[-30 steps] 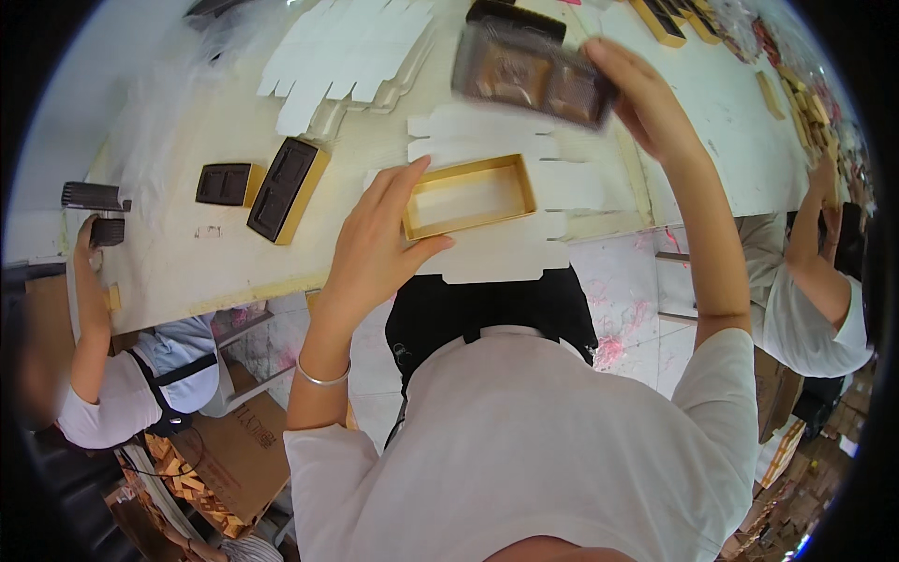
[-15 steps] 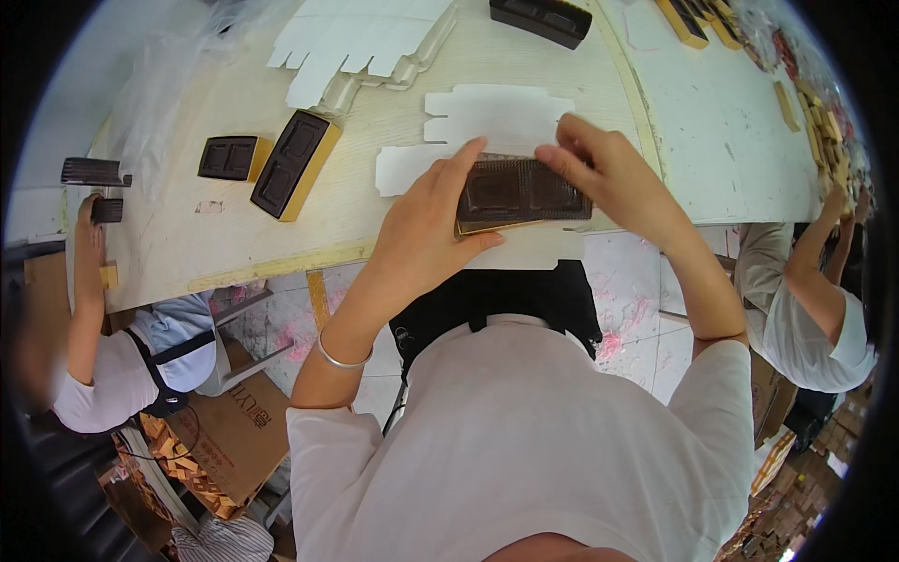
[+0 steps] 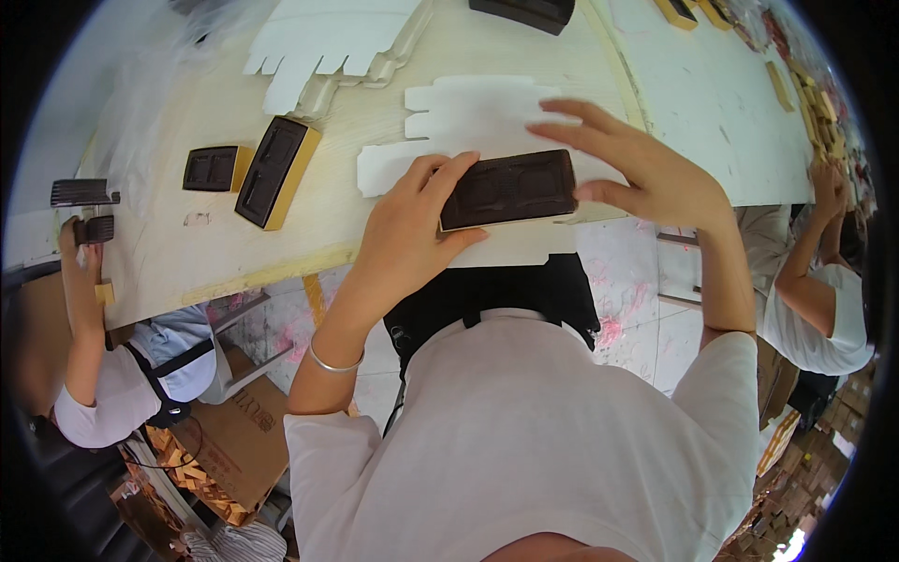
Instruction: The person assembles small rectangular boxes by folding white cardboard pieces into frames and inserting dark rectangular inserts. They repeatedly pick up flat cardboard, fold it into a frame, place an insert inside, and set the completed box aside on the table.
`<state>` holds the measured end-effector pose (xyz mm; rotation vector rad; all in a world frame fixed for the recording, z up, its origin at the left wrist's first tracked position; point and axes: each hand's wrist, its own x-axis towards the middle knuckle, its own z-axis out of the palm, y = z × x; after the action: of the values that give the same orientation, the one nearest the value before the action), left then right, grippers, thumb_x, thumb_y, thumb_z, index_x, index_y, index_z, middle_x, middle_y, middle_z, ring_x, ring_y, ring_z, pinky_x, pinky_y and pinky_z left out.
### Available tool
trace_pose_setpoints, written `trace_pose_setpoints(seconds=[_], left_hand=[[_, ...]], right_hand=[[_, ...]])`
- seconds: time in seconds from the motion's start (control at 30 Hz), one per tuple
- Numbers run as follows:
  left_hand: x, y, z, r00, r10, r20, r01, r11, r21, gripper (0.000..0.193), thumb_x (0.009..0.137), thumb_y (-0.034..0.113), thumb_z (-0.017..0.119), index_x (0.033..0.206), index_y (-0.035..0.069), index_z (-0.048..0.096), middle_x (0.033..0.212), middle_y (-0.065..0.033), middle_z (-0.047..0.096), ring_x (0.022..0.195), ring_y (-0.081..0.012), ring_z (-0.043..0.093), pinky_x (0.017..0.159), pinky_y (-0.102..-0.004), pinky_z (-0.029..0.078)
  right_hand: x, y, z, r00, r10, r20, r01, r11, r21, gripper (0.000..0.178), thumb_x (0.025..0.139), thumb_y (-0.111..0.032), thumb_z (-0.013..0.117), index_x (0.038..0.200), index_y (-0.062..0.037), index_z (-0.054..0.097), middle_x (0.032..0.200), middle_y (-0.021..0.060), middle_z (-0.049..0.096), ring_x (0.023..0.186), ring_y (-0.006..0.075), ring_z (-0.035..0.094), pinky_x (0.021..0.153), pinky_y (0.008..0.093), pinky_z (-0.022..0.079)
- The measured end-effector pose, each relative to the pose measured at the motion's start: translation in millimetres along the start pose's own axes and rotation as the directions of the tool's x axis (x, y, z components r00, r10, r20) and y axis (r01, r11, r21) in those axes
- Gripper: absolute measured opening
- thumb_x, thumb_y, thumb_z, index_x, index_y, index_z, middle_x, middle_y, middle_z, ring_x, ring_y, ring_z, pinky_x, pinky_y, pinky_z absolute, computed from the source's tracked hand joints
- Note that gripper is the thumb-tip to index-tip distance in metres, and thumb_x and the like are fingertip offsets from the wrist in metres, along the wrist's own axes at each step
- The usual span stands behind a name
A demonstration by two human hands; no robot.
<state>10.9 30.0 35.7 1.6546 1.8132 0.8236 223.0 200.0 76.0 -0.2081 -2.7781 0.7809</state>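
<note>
My left hand [image 3: 408, 217] grips the left end of a small rectangular box, its thumb along the near side and its fingers over the far side. A dark brown moulded plastic tray [image 3: 510, 190] fills the top of that box, with a thin gold edge showing below. By the box's right end my right hand [image 3: 646, 167] is open, fingers spread; the thumb tip is close to the corner, and I cannot tell if it touches. A flat white die-cut card blank [image 3: 473, 105] lies under and beyond the box.
Two gold boxes with dark trays, one long [image 3: 273, 173] and one short [image 3: 215, 169], stand to the left. Behind them lies a stack of white card blanks [image 3: 328, 37]. Another dark-topped box [image 3: 524, 11] sits at the far edge. Co-workers' arms [image 3: 82, 309] are at both sides.
My right hand has let go of the box's right end and spread its fingers. The tray, earlier jutting over the box's edge, now sits down within it. The left hand keeps its grip.
</note>
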Motion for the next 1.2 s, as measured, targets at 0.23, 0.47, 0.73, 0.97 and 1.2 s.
trace_pose_setpoints(seconds=[0.23,0.47,0.73,0.97,1.2], left_hand=[[10.4,-4.0,-9.1,0.993,0.090,0.082,-0.090,0.996,-0.007,0.069,0.069,0.014,0.081,0.131,0.010,0.051,0.121,-0.0103,0.054,0.103,-0.0298,0.058,0.085,-0.0357,0.049],[7.4,-5.6,-8.4,0.994,0.070,0.088,-0.074,0.997,0.036,0.070,0.070,0.015,0.080,0.133,0.010,0.050,0.121,-0.0103,0.053,0.103,-0.0300,0.057,0.083,-0.0351,0.049],[-1.5,-2.2,-1.6,0.964,0.255,0.073,-0.258,0.836,0.485,0.083,0.071,0.031,0.078,0.143,0.012,0.041,0.146,-0.0170,0.035,0.128,-0.0397,0.036,0.106,-0.0529,0.027],[-24.0,-26.6,-11.9,0.938,0.318,-0.134,-0.281,0.929,0.240,0.093,0.077,0.064,0.063,0.145,0.007,0.034,0.147,-0.0241,0.032,0.136,-0.0419,0.030,0.111,-0.0613,0.014],[-35.0,-16.8,6.2,0.929,0.369,0.031,-0.350,0.846,0.401,0.080,0.079,0.057,0.066,0.138,0.008,0.047,0.146,-0.0199,0.037,0.136,-0.0407,0.031,0.111,-0.0622,0.014]], right_hand=[[-9.6,8.4,8.9,0.937,-0.300,0.178,0.349,0.819,-0.455,0.049,0.075,-0.002,0.061,0.124,-0.0049,0.060,0.107,0.0120,0.062,0.092,0.0257,0.061,0.079,0.0351,0.051],[-3.9,-4.2,17.4,0.924,-0.318,0.211,0.381,0.747,-0.544,0.056,0.070,-0.025,0.068,0.119,0.0004,0.062,0.133,0.0209,0.051,0.120,0.0317,0.053,0.100,0.0439,0.044],[-37.1,-2.0,70.3,0.992,-0.115,-0.052,0.099,0.965,-0.243,0.063,0.081,-0.028,0.069,0.133,0.0001,0.049,0.141,0.0278,0.037,0.127,0.0433,0.042,0.106,0.0493,0.036],[-23.6,-17.0,11.9,0.987,-0.154,-0.038,0.150,0.985,-0.087,0.037,0.083,-0.009,0.066,0.119,-0.0015,0.060,0.126,0.0245,0.050,0.113,0.0386,0.053,0.095,0.0441,0.046],[-18.6,61.8,-216.8,0.856,-0.037,-0.516,-0.457,0.411,-0.789,0.079,0.078,-0.034,0.076,0.144,-0.0134,0.037,0.149,0.0242,0.028,0.133,0.0405,0.034,0.111,0.0494,0.027]])
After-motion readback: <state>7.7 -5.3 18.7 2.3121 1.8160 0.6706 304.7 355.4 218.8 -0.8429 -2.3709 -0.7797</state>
